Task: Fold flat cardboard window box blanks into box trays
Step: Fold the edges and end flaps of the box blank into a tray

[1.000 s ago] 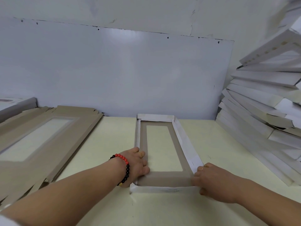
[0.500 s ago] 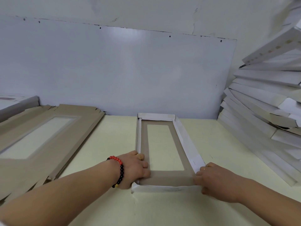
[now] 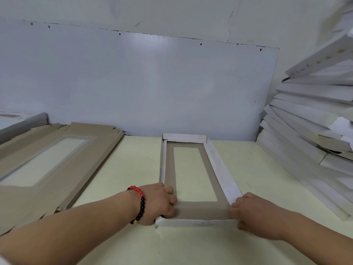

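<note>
window box tray lies lengthwise at mid-table, white walls raised around the brown windowed floor. left hand grips the near-left corner, fingers curled over the wall onto the floor. right hand grips the near-right corner — fingers curled around it. stack of flat blanks at left; heap of folded trays at right.
</note>
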`<state>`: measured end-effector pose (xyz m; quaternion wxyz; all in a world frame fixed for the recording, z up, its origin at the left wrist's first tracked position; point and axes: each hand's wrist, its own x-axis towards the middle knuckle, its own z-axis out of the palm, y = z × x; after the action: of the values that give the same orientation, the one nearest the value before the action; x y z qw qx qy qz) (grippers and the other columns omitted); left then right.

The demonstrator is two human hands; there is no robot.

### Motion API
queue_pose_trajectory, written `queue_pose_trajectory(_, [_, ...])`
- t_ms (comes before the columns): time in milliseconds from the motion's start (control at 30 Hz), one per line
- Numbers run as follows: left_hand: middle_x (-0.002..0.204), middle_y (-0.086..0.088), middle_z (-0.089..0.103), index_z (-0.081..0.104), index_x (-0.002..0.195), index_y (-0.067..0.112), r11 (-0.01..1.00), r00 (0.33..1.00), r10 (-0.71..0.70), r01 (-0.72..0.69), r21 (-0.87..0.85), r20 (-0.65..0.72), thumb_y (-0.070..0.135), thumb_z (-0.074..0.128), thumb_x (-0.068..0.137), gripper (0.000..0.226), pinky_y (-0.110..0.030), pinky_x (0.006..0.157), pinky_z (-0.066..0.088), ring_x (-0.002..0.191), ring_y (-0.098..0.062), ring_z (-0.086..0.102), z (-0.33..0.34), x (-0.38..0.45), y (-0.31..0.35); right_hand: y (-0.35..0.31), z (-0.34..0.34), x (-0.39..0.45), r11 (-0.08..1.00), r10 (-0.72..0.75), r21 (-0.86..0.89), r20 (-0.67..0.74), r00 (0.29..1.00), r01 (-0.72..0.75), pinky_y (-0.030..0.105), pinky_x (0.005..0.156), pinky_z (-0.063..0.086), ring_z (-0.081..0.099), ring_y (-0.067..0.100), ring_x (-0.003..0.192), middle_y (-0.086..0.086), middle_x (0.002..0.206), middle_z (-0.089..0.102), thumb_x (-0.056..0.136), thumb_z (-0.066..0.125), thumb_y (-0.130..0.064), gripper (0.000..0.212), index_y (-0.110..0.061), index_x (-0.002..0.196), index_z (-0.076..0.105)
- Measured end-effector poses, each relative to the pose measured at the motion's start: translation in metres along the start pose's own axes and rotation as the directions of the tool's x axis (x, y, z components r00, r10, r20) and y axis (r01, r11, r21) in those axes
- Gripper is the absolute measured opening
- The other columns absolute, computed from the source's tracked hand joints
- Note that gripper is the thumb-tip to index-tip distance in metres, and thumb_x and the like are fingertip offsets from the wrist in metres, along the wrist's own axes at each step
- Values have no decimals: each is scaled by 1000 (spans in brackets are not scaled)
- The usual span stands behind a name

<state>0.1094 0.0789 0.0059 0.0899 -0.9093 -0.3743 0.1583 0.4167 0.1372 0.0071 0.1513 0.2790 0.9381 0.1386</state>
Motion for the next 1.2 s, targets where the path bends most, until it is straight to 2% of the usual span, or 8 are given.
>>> queue_pose_trajectory(167, [102, -1, 52, 52, 104, 18, 1000, 999, -12, 13, -9, 53, 8, 58, 80, 27, -36, 89, 39, 104, -24, 41, -1, 1, 0, 1, 0, 1, 1000, -3, 16, -1, 1000, 3, 30, 96, 31, 47, 20, 106, -2, 110, 56, 95, 41, -27, 22, -24, 115, 51])
queue_pose_trajectory(433, [93, 1, 56, 53, 108, 18, 1000, 999, -13, 12, 18, 36, 7, 57, 78, 33, -31, 90, 36, 101, -22, 42, -4, 4, -1, 1, 1, 2, 1000, -6, 9, -4, 1000, 6, 30, 95, 32, 48, 20, 107, -2, 111, 56, 96, 41, -28, 23, -24, 116, 52])
queue_pose_trajectory(633, [97, 0, 54, 58, 97, 17, 996, 998, 30, -35, 82, 53, 11, 59, 79, 19, -31, 85, 33, 102, -25, 41, -8, 4, -1, 2, 2, 1, 1000, -5, 22, -14, 1000, 6, 28, 95, 30, 47, 18, 106, -3, 109, 55, 95, 41, -28, 23, -25, 116, 52])
queue_pose_trajectory(700, [103, 0, 52, 60, 99, 18, 996, 998, 31, -36, 85, 62, 12, 59, 81, 20, -33, 87, 34, 105, -25, 38, -6, 4, -1, 2, 3, 2, 1000, -6, 19, -15, 1000, 7, 28, 94, 31, 47, 18, 106, -3, 110, 55, 95, 41, -28, 24, -25, 116, 52])
queue_pose_trajectory(867, [106, -3, 55, 55, 117, 15, 999, 999, 29, -30, -40, -33, 4, 55, 79, 39, -31, 93, 31, 109, -24, 41, 5, -1, -2, 3, 3, 1, 999, -10, 34, -14, 1000, 10, 28, 93, 29, 47, 18, 106, -4, 111, 55, 95, 42, -28, 24, -25, 117, 52])
queue_pose_trajectory(1033, [97, 0, 56, 55, 100, 15, 997, 998, 3, -8, -80, -65, 2, 56, 75, 28, -27, 90, 30, 103, -22, 43, 8, 1, -2, 3, 2, 1, 999, -11, 39, -12, 1000, 12, 28, 92, 30, 48, 19, 105, -3, 108, 56, 95, 41, -27, 21, -24, 113, 52])
queue_pose_trajectory(1200, [95, 0, 54, 53, 98, 16, 998, 999, 14, -16, -60, -39, 5, 60, 74, 27, -29, 90, 33, 100, -22, 42, 5, 3, -2, 3, 1, 2, 999, -16, 47, -17, 1000, 17, 28, 91, 30, 47, 18, 104, -4, 107, 56, 94, 41, -27, 19, -24, 110, 52])
